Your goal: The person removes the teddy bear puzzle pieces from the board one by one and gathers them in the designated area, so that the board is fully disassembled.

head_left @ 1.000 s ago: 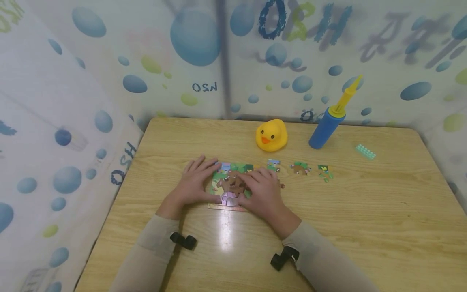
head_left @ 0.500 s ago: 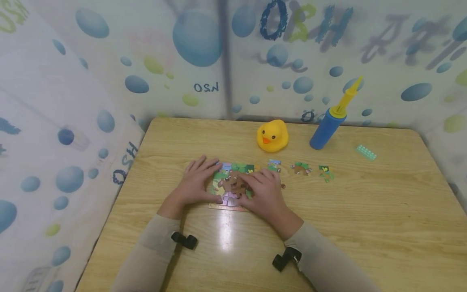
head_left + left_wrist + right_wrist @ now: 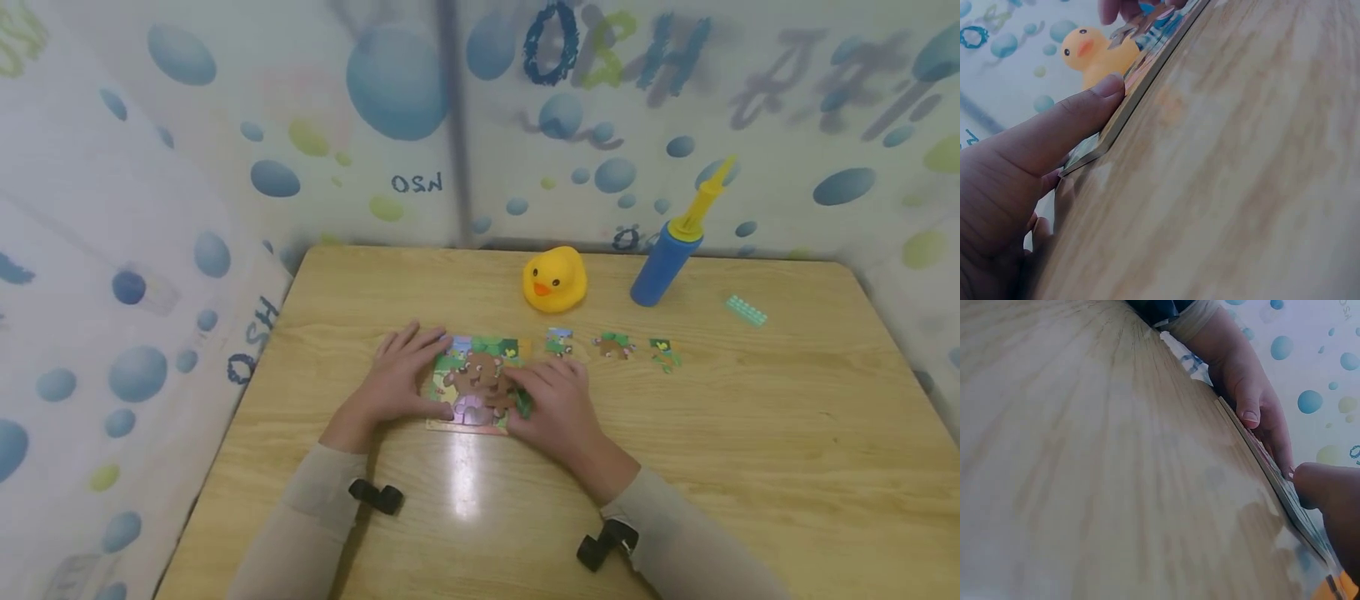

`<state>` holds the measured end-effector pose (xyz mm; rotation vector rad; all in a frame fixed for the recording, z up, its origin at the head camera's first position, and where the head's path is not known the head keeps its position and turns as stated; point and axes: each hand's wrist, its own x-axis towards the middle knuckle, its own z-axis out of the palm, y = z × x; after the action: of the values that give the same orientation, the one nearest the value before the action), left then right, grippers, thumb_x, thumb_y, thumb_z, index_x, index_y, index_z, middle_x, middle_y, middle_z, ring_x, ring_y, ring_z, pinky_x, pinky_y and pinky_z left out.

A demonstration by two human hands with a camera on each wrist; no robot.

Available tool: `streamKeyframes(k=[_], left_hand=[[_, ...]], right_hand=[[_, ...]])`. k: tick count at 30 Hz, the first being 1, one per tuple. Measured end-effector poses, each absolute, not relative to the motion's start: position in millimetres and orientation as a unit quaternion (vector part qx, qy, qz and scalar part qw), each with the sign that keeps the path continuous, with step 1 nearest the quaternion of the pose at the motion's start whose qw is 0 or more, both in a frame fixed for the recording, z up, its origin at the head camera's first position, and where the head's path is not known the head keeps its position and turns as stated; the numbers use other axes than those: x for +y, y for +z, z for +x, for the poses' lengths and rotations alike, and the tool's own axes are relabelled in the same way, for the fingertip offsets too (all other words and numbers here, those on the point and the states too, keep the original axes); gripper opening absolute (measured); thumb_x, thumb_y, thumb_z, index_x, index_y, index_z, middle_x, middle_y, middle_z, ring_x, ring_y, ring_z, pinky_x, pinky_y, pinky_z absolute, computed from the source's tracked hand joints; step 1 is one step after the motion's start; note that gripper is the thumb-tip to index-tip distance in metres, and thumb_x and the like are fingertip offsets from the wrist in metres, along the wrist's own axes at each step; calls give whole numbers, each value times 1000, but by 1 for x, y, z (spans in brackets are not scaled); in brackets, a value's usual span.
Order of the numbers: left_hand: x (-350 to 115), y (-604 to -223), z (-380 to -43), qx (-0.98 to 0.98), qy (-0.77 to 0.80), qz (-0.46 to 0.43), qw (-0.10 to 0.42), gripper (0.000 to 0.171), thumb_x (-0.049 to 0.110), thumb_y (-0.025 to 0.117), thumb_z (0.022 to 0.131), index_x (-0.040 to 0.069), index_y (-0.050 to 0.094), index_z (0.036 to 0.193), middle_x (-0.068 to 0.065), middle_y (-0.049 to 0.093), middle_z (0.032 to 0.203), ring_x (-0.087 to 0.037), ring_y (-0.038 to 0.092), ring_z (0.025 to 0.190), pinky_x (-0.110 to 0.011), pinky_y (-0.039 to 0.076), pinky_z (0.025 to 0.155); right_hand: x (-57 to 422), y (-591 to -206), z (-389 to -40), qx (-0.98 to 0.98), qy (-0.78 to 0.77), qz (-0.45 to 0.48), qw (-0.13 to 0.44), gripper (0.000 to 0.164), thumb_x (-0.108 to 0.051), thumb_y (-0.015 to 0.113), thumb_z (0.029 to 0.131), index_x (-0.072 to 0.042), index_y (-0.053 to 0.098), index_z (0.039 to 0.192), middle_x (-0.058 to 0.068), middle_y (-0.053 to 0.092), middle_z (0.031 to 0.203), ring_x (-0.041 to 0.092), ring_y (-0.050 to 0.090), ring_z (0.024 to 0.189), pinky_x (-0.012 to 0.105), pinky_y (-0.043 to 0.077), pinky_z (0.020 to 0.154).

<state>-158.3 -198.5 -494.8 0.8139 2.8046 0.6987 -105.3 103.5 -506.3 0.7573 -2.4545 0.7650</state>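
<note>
The duck stands on the wooden worktop, its beak towards the person. The puzzle, picturing a brown bear, lies flat on the person's side of the duck, off to its left. Both hands are also on this near side of the duck. The left hand, farther left of the duck, has its fingers extended and spread, the thumb resting on the puzzle. The right hand, almost straight in front of the duck, pinches a brown-and-green held piece between thumb and fingers at the puzzle; whether that piece touches the puzzle cannot be told.

Just in front of the duck lies a blue piece. In front and to its right is a brown piece, and farther right a green piece.

A blue-and-yellow pump stands, tilted in the head view, to the duck's right; a pale green brick lies well off to the right. Behind the duck is a spotted wall.
</note>
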Motion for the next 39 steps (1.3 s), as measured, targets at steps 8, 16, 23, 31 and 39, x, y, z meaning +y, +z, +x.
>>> streamKeyframes(k=[8,16,23,31,39], left_hand=[[-200,-498,-159,933,230,269,64,124,72,90,67,17,40,167,-2,30,175,-41,8,162,-62,-2,128],[-198,-495,-156,931,234,272,64,123,70,91,67,15,42,165,-5,33,173,-44,11,162,-65,1,128],[-199,-493,-157,930,242,271,62,122,68,92,68,15,42,165,-6,32,173,-44,10,162,-65,0,127],[-199,-496,-158,933,234,266,69,123,70,91,67,17,40,166,-3,30,174,-42,8,162,-63,-2,128],[-199,-496,-159,929,246,266,69,123,69,93,66,16,43,165,-5,32,174,-42,9,162,-64,-1,128]], right_hand=[[105,-505,-104,-899,278,269,206,50,-24,80,73,-18,78,123,-3,79,111,20,61,99,49,39,94],[106,-507,-103,-887,293,275,228,48,-25,80,73,-16,79,120,-2,79,110,20,62,97,48,40,92],[103,-505,-105,-885,312,269,216,46,-25,81,74,-16,80,119,-3,79,113,21,63,101,49,38,94],[108,-498,-104,-900,294,267,182,50,-27,84,74,-18,78,123,-5,79,114,19,64,103,50,39,98],[131,-502,-105,-893,302,274,188,43,-26,84,78,-21,79,121,-7,79,117,21,66,109,49,40,96]])
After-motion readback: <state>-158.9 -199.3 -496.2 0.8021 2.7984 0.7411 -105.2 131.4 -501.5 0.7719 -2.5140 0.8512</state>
